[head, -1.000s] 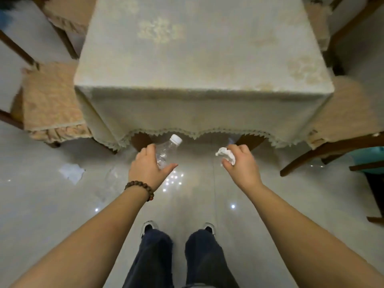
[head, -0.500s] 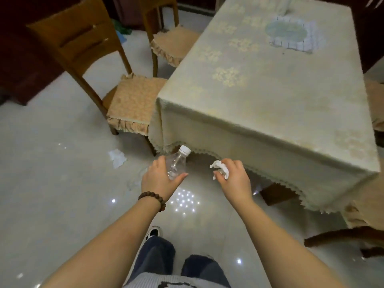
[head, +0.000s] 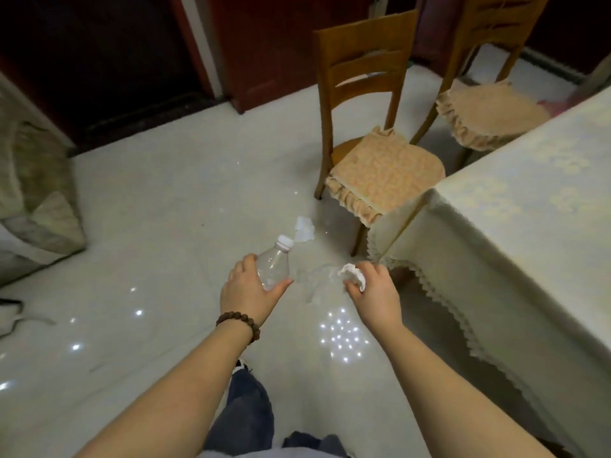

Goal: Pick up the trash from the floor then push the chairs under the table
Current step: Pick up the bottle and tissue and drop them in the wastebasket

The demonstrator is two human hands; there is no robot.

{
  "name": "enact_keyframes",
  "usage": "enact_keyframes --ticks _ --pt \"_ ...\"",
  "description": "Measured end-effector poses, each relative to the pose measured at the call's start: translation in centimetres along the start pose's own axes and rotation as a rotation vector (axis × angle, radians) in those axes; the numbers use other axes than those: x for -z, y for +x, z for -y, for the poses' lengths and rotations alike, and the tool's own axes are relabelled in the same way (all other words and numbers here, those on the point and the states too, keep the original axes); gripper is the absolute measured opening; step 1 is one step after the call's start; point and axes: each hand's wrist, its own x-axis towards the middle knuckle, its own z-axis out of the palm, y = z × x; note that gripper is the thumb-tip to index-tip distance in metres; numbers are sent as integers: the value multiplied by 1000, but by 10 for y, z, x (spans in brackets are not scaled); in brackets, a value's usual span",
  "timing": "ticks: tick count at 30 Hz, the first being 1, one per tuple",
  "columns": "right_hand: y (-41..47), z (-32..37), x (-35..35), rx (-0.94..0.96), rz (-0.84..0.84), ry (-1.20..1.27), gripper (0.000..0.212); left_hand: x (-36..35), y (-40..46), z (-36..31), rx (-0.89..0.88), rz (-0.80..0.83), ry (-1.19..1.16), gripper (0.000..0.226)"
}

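While left hand (head: 249, 289) grips the bottle (head: 272, 267) and right hand (head: 372, 289) fingers pinch a tissue wad (head: 352, 274), trash pickup continues: crumpled paper (head: 304, 229) at frame centre, on the floor beside the chair (head: 380, 170), likely comes next.

You've got a clear, smooth plastic bottle with a white ribbed cap (head: 274, 264) at 12 o'clock, and soft crumpled white tissue paper (head: 353, 274) at 1. That pale tiled floor (head: 172, 206) is glossy, throwing back pinpoint lights. At 2 o'clock, a varnished brown wooden chair (head: 360, 77) wears matt, frilled beige cloth; the cream tablecloth with lace trim (head: 515, 206) shows faint sheen.
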Motion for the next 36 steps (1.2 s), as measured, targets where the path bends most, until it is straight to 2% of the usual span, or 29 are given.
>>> enact_keyframes --ticks 8,19,27,36 --pt "105 115 -78 101 87 -62 34 54 116 86 140 -64 -80 80" --pt "260 269 -156 146 42 -103 32 161 329 178 130 -114 -74 78" --pt "385 309 -186 103 25 -102 34 160 480 160 49 -67 -71 76" --pt "621 320 -188 -33 -27 16 31 125 709 78 -30 11 -48 75"
